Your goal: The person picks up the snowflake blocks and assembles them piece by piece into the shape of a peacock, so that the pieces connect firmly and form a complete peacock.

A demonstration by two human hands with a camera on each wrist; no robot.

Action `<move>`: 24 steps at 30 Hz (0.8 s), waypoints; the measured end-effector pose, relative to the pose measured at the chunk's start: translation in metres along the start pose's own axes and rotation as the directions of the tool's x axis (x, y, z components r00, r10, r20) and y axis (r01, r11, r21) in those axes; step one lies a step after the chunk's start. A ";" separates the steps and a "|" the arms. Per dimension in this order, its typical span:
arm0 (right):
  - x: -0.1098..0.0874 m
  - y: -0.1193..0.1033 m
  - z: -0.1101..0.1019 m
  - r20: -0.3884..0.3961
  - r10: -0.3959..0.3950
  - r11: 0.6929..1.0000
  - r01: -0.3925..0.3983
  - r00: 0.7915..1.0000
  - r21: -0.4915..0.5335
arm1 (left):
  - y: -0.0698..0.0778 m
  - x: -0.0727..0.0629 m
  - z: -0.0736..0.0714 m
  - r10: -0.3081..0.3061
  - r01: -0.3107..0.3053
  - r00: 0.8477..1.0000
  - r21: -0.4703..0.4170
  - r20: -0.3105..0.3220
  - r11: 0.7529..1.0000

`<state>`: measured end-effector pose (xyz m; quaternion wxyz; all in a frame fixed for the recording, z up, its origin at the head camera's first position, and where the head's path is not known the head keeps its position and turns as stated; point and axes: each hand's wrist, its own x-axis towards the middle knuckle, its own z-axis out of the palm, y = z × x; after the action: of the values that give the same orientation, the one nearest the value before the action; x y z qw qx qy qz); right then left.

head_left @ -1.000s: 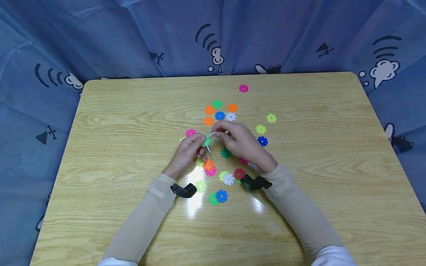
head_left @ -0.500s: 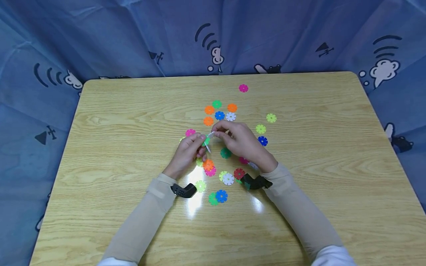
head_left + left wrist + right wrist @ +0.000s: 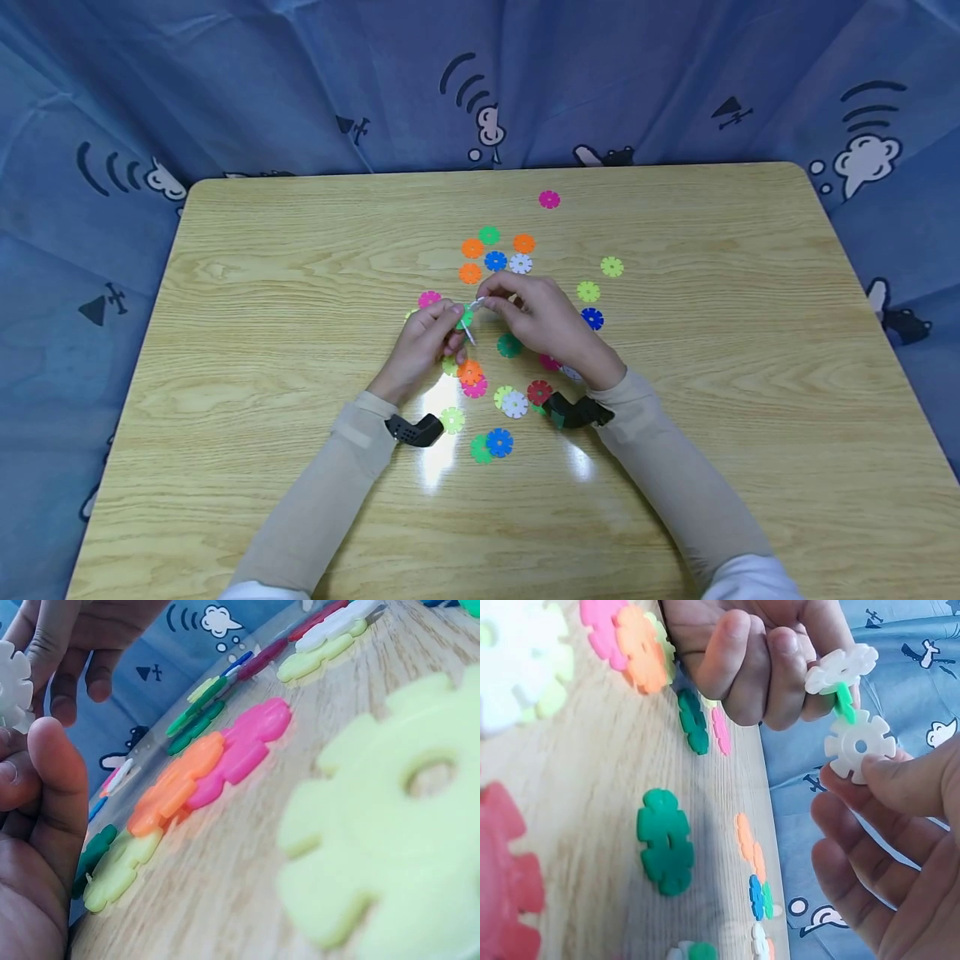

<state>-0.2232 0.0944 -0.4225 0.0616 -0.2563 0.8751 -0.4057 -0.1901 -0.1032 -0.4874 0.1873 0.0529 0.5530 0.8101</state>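
Note:
My left hand (image 3: 420, 346) pinches a small joined set of notched snowflake discs above the table. A green disc (image 3: 845, 701) stands between two white ones in the right wrist view. The upper white disc (image 3: 829, 673) is by my left fingers. Between thumb and fingers, my right hand (image 3: 546, 321) pinches the lower white disc (image 3: 841, 754), which meets the green disc's edge. How deep the slots interlock I cannot tell. Part of a white disc (image 3: 13, 686) also shows at the left wrist view's edge. My left hand covers part of the green disc.
Loose discs lie around and under my hands, including a dark green disc (image 3: 509, 346), an orange disc (image 3: 470, 372) overlapping a pink one (image 3: 475, 387), and a blue disc (image 3: 499, 442) on a green one. A magenta disc (image 3: 549, 199) lies near the wooden table's (image 3: 262, 275) far edge.

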 end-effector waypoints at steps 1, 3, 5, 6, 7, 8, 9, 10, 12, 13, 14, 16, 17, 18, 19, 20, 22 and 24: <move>0.000 0.000 -0.001 -0.001 0.008 1.000 -0.008 1.000 -0.002 | 0.000 0.000 0.000 0.004 -0.004 1.000 0.004 -0.002 1.000; 0.000 0.000 -0.002 -0.012 0.032 0.999 -0.032 0.999 0.003 | 0.000 0.000 0.000 0.010 -0.010 1.000 -0.001 -0.009 1.000; -0.001 0.000 -0.005 -0.024 0.055 0.998 -0.054 0.998 0.017 | 0.000 0.000 0.001 0.018 -0.018 1.000 -0.020 -0.017 1.000; -0.001 0.000 -0.006 -0.027 0.064 0.998 -0.063 0.998 0.025 | -0.001 0.000 0.001 0.020 -0.021 1.000 -0.029 -0.022 0.999; -0.001 -0.001 -0.007 -0.026 0.070 0.997 -0.069 0.997 0.032 | -0.001 0.000 0.001 0.024 -0.025 0.999 -0.041 -0.029 0.999; -0.001 -0.001 -0.008 -0.020 0.074 0.997 -0.074 0.997 0.039 | -0.001 0.000 0.001 0.026 -0.028 0.999 -0.051 -0.037 0.998; -0.001 -0.002 -0.008 -0.009 0.077 0.996 -0.076 0.997 0.040 | -0.001 0.000 0.001 0.030 -0.032 0.999 -0.057 -0.045 0.998; -0.001 -0.003 -0.008 0.003 0.071 0.997 -0.071 0.997 0.035 | -0.002 0.000 0.001 0.032 -0.035 0.998 -0.060 -0.053 0.998; -0.001 -0.004 -0.008 0.025 0.066 0.998 -0.067 0.997 0.020 | -0.002 0.001 0.001 0.040 -0.044 0.997 -0.064 -0.069 0.997; -0.001 -0.004 -0.007 0.031 0.066 0.998 -0.066 0.997 0.012 | -0.002 0.001 0.001 0.044 -0.049 0.996 -0.065 -0.076 0.997; -0.001 -0.005 -0.007 0.032 0.062 0.998 -0.062 0.998 0.004 | -0.002 0.001 0.001 0.047 -0.052 0.996 -0.067 -0.082 0.996; -0.001 -0.004 -0.005 0.026 0.049 0.999 -0.048 0.998 -0.012 | -0.002 0.001 0.002 0.052 -0.058 0.995 -0.071 -0.087 0.996; -0.001 -0.004 -0.004 0.021 0.043 0.999 -0.043 0.999 -0.016 | -0.002 0.001 0.002 0.055 -0.061 0.995 -0.073 -0.089 0.995; -0.001 -0.004 -0.004 0.014 0.035 0.999 -0.035 0.999 -0.021 | -0.002 0.001 0.002 0.057 -0.063 0.994 -0.073 -0.089 0.995; -0.001 -0.004 -0.004 0.008 0.027 0.999 -0.027 1.000 -0.026 | -0.002 0.001 0.002 0.058 -0.065 0.994 -0.074 -0.088 0.995; -0.001 -0.004 -0.004 0.002 0.020 0.999 -0.020 1.000 -0.032 | -0.002 0.001 0.002 0.059 -0.066 0.994 -0.075 -0.087 0.995; -0.001 -0.004 -0.003 -0.004 0.009 0.999 -0.009 1.000 -0.043 | -0.002 0.001 0.002 0.060 -0.066 0.995 -0.075 -0.085 0.995; -0.001 -0.005 -0.002 -0.006 -0.008 0.998 0.008 1.000 -0.056 | -0.001 0.001 0.002 0.063 -0.070 0.994 -0.070 -0.090 0.995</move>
<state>-0.2207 0.0936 -0.4174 0.0500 -0.2603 0.8853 -0.3821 -0.1900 -0.1005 -0.4879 0.1375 0.0288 0.5286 0.8372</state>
